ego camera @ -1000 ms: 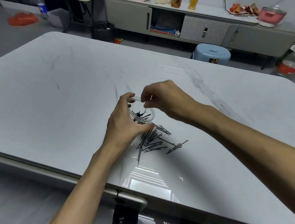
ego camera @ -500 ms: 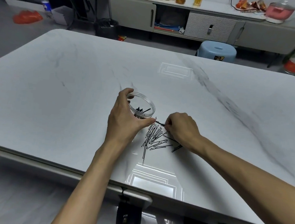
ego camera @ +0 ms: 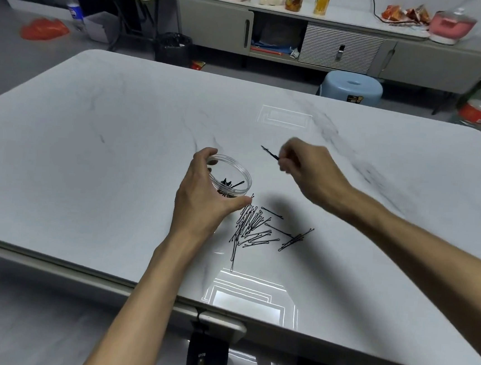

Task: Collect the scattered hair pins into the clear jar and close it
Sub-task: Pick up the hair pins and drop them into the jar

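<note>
Carrying one pin (ego camera: 269,153), likely toward jar (ego camera: 236,171): right grip (ego camera: 307,170) pinched on it, left grip (ego camera: 203,199) wrapped round open jar; next drop pin in mouth; pile (ego camera: 254,230) lies on tabletop (ego camera: 103,170) beside jar

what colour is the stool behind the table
Light blue, with a small dark label; stool shows in the head view.

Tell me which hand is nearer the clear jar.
Left. The left hand grips the clear jar; the right hand is off to its right, pinching a hair pin.
</note>
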### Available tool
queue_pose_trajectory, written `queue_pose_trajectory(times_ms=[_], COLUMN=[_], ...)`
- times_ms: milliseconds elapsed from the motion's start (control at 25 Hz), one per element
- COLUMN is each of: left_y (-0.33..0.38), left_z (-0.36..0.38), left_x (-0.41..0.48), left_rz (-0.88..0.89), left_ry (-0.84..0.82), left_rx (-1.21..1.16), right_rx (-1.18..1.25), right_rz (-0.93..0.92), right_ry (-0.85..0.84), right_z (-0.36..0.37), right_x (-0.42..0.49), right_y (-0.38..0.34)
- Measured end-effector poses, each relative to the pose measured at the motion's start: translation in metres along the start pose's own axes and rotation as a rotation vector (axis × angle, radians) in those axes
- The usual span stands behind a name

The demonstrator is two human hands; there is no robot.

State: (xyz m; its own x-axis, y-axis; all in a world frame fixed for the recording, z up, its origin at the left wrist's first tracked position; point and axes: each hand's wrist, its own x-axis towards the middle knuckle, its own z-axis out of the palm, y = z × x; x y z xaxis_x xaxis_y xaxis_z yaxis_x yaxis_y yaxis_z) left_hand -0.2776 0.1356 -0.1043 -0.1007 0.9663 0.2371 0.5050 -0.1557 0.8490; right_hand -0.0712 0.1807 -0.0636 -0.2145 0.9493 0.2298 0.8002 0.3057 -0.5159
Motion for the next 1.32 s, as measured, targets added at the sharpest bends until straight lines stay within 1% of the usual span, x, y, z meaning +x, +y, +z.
queue_pose_trajectory(times_ms=[40, 120, 200, 240, 280, 320, 360, 400, 440, 480, 520, 560, 600, 680, 800, 920, 1000, 1240, 1320], left_y=[0.001, 0.003, 0.003, 0.003, 0.003, 0.003, 0.003, 0.002, 0.002, 0.001, 0.001, 0.0, 0.0, -0.001, -0.002, -0.004, -0.005, -0.006, -0.005], left_z=[0.001, 0.003, 0.004, 0.004, 0.004, 0.003, 0.002, 0.0, -0.001, -0.002, -0.003, -0.004, -0.004, -0.005, -0.007, -0.009, -0.009, -0.009, -0.009], left_x=[0.0, 0.0, 0.0, -0.001, -0.001, -0.001, -0.001, 0.0, 0.0, 0.0, 0.001, 0.002, 0.002, 0.003, 0.004, 0.004, 0.004, 0.005, 0.005], left_rz=[0.001, 0.006, 0.006, 0.005, 0.005, 0.005, 0.006, 0.005, 0.0, -0.007, -0.015, -0.023, -0.029, -0.037, -0.048, -0.054, -0.054, -0.044, -0.042], left_ry=[-0.005, -0.016, -0.027, -0.03, -0.028, -0.021, -0.011, 0.003, 0.019, 0.034, 0.047, 0.059, 0.068, 0.083, 0.1, 0.112, 0.109, 0.099, 0.094], left_rx=[0.002, 0.004, 0.006, 0.005, 0.005, 0.004, 0.005, 0.005, 0.004, 0.001, -0.004, -0.01, -0.014, -0.017, -0.017, -0.011, -0.008, -0.003, -0.003], right_rx=[-0.036, -0.177, -0.233, -0.196, -0.122, -0.031, 0.045, 0.083, 0.062, -0.01, -0.1, -0.176, -0.227, -0.283, -0.401, -0.353, -0.334, -0.147, -0.138], right_rz=[-0.122, -0.341, -0.448, -0.448, -0.415, -0.363, -0.29, -0.194, -0.09, -0.003, 0.067, 0.116, 0.142, 0.124, -0.063, -0.274, -0.35, -0.31, -0.293], right_ry=[-0.036, -0.176, -0.321, -0.357, -0.35, -0.292, -0.197, -0.112, -0.081, -0.117, -0.2, -0.284, -0.333, -0.328, -0.279, -0.254, -0.302, -0.422, -0.452], right_z=[-0.008, -0.015, -0.008, -0.004, 0.0, 0.002, 0.004, 0.006, 0.008, 0.013, 0.02, 0.03, 0.04, 0.052, 0.058, 0.061, 0.066, 0.071, 0.071], right_x=[0.006, 0.018, 0.024, 0.024, 0.024, 0.024, 0.023, 0.021, 0.018, 0.013, 0.005, -0.005, -0.014, -0.024, -0.02, -0.008, 0.001, 0.013, 0.015], right_y=[-0.01, -0.032, -0.048, -0.051, -0.051, -0.047, -0.04, -0.03, -0.017, -0.004, 0.008, 0.018, 0.025, 0.029, 0.027, 0.02, 0.016, 0.013, 0.01])
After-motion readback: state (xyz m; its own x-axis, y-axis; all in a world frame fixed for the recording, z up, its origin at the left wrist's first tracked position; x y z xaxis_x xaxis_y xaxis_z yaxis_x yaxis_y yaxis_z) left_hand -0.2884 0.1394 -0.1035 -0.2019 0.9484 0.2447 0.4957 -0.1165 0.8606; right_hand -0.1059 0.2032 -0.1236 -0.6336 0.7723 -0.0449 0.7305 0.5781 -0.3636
